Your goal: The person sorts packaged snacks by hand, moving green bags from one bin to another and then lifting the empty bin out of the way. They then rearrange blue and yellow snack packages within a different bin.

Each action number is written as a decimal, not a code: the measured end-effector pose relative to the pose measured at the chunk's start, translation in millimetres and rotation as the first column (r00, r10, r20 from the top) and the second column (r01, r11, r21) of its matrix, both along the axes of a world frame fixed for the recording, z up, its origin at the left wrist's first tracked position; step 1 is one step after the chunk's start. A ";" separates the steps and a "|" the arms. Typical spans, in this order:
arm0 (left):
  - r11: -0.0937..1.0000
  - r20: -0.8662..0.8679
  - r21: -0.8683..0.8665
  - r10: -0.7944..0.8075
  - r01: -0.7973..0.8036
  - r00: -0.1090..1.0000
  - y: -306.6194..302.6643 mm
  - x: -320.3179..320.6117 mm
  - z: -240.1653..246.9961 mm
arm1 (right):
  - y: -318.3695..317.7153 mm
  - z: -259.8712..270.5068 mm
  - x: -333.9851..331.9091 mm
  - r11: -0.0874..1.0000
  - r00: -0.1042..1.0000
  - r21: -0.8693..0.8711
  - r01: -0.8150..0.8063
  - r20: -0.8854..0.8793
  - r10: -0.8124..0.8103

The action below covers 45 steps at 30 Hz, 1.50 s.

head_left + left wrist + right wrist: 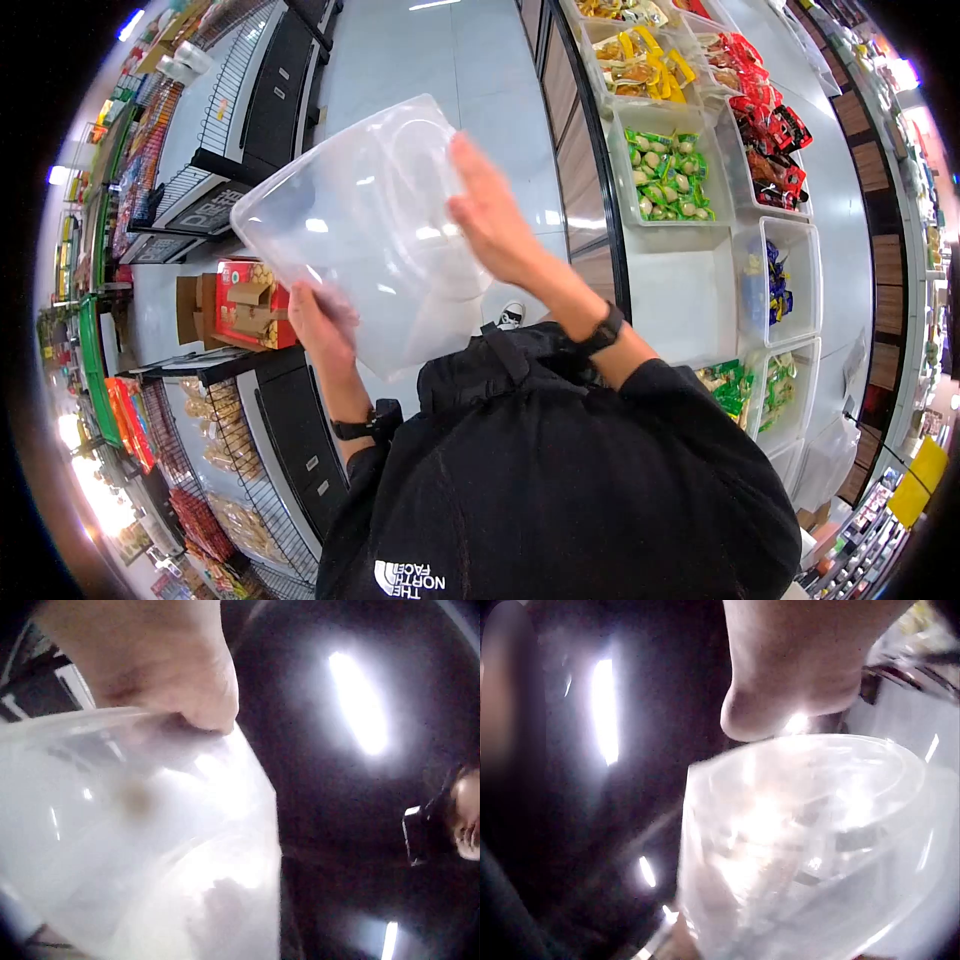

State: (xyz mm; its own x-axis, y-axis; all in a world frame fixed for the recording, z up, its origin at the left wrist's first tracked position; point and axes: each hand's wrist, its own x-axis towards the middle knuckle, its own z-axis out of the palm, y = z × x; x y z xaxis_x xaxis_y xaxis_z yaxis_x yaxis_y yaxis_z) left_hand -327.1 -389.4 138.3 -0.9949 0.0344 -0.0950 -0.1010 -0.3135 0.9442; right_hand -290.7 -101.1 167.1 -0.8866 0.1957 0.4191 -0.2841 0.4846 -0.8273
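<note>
A clear plastic bin [370, 230] is held up tilted in front of the body, over the aisle floor. My left hand [322, 325] grips its lower left edge, with some of the hand showing blurred through the plastic. At the bin's right side is my right hand [492, 215], motion-blurred, its fingers extended along the wall. In the left wrist view the left hand [172, 667] lies right at the bin's edge. The right wrist view has the right hand [795, 675] close over the rim of the bin [810, 847], its fingers mostly hidden.
To the right, a display counter carries clear bins of packaged snacks: green packets [668, 175], yellow packs [645, 68], red packs [770, 120] and blue packets [778, 285]. A bare white section [680, 300] lies among them. Wire shelving [225, 90] and a red carton [245, 305] stand left.
</note>
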 end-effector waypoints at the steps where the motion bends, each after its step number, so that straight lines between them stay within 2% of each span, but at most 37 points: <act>1: 0.993 0.028 0.111 0.046 -0.049 0.999 -3.8 0.8 2.4 | 16.4 4.2 1.3 0.993 0.990 -0.060 0.103 -0.088 -0.108; 2: 0.971 0.063 0.217 0.087 -0.099 0.994 -8.4 2.9 2.8 | 22.7 2.9 -1.2 0.993 0.991 -0.063 0.100 -0.081 -0.105; 3: 0.968 0.074 0.210 0.125 -0.138 0.989 -12.1 2.6 -1.5 | 29.0 1.3 -4.1 0.965 0.990 -0.251 0.069 -0.102 -0.097; 5: 0.976 0.033 0.195 0.091 -0.096 0.995 -5.5 2.4 -14.2 | 38.5 1.4 -9.2 0.812 0.981 -0.584 -0.013 -0.163 -0.102; 6: 0.982 -0.006 0.179 0.058 -0.056 0.998 1.5 2.9 -17.2 | 18.7 -0.4 -7.0 0.813 0.981 -0.582 -0.013 -0.165 -0.103; 7: 0.976 -0.034 0.195 0.101 -0.092 0.994 23.8 9.2 -5.9 | -20.0 -7.0 -3.0 0.955 0.995 -0.289 -0.059 -0.095 0.033; 8: 0.978 -0.031 0.190 0.094 -0.086 0.995 20.3 13.2 2.6 | -44.8 -17.4 4.7 0.991 0.991 0.023 -0.133 0.019 0.133; 10: 0.999 -0.057 -0.007 0.032 -0.032 0.998 18.4 10.1 12.2 | -40.9 -62.8 10.0 0.976 0.960 -0.098 -0.193 0.185 0.209; 11: 0.980 0.000 0.045 0.193 -0.193 0.981 18.0 6.8 11.1 | -33.8 -69.0 12.5 0.976 0.959 -0.096 -0.198 0.186 0.213; 12: 0.979 0.008 0.043 0.199 -0.199 0.980 13.7 8.1 12.5 | -23.7 -74.2 17.0 0.969 0.977 -0.235 -0.075 0.175 0.118; 13: 0.983 -0.074 0.007 0.185 -0.185 0.980 9.5 9.3 16.8 | -13.6 -71.9 22.7 0.930 0.984 -0.364 0.043 0.176 0.024; 14: 0.984 -0.157 -0.027 0.171 -0.177 0.973 6.3 10.9 20.8 | -1.9 -68.0 29.5 0.922 0.977 -0.379 0.078 0.213 0.004; 15: 0.985 -0.157 -0.047 0.154 -0.163 0.975 9.2 15.1 24.3 | 8.9 -55.0 34.6 0.913 0.969 -0.393 0.112 0.245 -0.013; 17: 0.947 -0.303 -0.304 0.005 -0.102 0.953 30.1 29.0 34.8 | 20.0 -36.4 46.4 0.847 0.957 -0.531 -0.012 0.240 0.164; 18: 0.873 -0.439 -0.487 -0.211 -0.034 0.874 40.4 35.4 38.8 | 17.7 -29.3 51.2 0.804 0.934 -0.591 -0.067 0.246 0.258; 19: 0.683 -0.524 -0.718 -0.404 -0.134 0.750 48.3 38.8 33.8 | 9.1 -28.0 57.4 0.802 0.929 -0.590 -0.089 0.242 0.281; 20: 0.503 -0.571 -0.814 -0.606 -0.289 0.553 58.9 42.2 34.5 | -0.9 -27.4 65.0 0.739 0.929 -0.668 -0.089 0.212 0.303; 21: 0.571 -0.641 -0.764 -0.619 -0.301 0.453 72.4 46.6 31.6 | -8.8 -27.2 69.9 0.669 0.929 -0.738 -0.090 0.180 0.323; 22: 0.607 -0.648 -0.752 -0.614 -0.256 0.451 77.9 50.0 26.3 | -12.9 -28.6 72.4 0.578 0.925 -0.816 0.014 0.231 0.303; 23: 0.583 -0.637 -0.769 -0.663 -0.261 0.393 79.2 50.8 22.0 | -16.5 -31.3 76.5 0.517 0.928 -0.854 0.063 0.241 0.285; 25: 0.550 -0.608 -0.793 -0.692 -0.261 0.388 79.4 53.3 26.6 | -16.6 -35.4 83.3 0.373 0.920 -0.915 0.156 0.272 0.283; 26: 0.519 -0.575 -0.818 -0.726 -0.248 0.377 78.5 55.4 27.5 | -13.6 -38.3 88.5 0.376 0.916 -0.914 0.154 0.275 0.293; 28: 0.547 -0.597 -0.802 -0.713 -0.241 0.368 75.0 48.3 21.0 | -8.1 -43.3 98.2 0.409 0.890 -0.912 0.030 0.210 0.404; 30: 0.470 -0.533 -0.846 -0.760 -0.251 0.371 69.9 40.1 17.4 | -7.3 -41.7 100.0 0.392 0.883 -0.917 0.075 0.243 0.402; 32: 0.459 -0.517 -0.855 -0.786 -0.240 0.339 66.9 38.0 7.5 | -11.0 -29.6 103.5 0.533 0.920 -0.832 0.155 0.318 0.228; 33: 0.446 -0.498 -0.866 -0.811 -0.226 0.308 65.1 38.3 0.6 | -11.3 -25.5 106.6 0.475 0.926 -0.852 0.221 0.336 0.172; 34: 0.438 -0.494 -0.868 -0.812 -0.233 0.311 63.9 41.4 -5.4 | -5.5 -27.8 113.8 0.470 0.926 -0.856 0.214 0.331 0.181; 36: 0.534 -0.571 -0.821 -0.783 -0.203 0.248 61.8 44.7 -14.4 | 10.1 -39.3 120.6 0.216 0.920 -0.969 0.117 0.187 0.343; 37: 0.528 -0.557 -0.830 -0.802 -0.182 0.215 61.8 46.1 -20.5 | 8.9 -42.0 120.1 0.202 0.921 -0.975 0.087 0.156 0.357; 39: 0.480 -0.502 -0.864 -0.847 -0.151 0.177 62.4 49.3 -22.6 | 9.7 -43.8 122.8 0.472 0.849 -0.840 0.267 0.437 0.297; 40: 0.441 -0.461 -0.886 -0.871 -0.145 0.172 62.8 48.6 -20.2 | 13.7 -46.9 123.5 0.476 0.858 -0.845 0.242 0.416 0.302; 42: 0.423 -0.438 -0.898 -0.884 -0.121 0.166 63.4 42.7 -31.9 | 22.2 -54.0 118.8 0.519 0.787 -0.808 0.278 0.502 0.360; 43: 0.392 -0.404 -0.914 -0.901 -0.102 0.160 63.8 41.8 -33.0 | 24.0 -54.6 116.6 0.528 0.792 -0.810 0.256 0.489 0.365; 45: 0.362 -0.374 -0.927 -0.913 -0.098 0.164 62.3 36.2 -36.9 | 23.1 -53.9 109.8 0.402 0.801 -0.894 0.199 0.385 0.458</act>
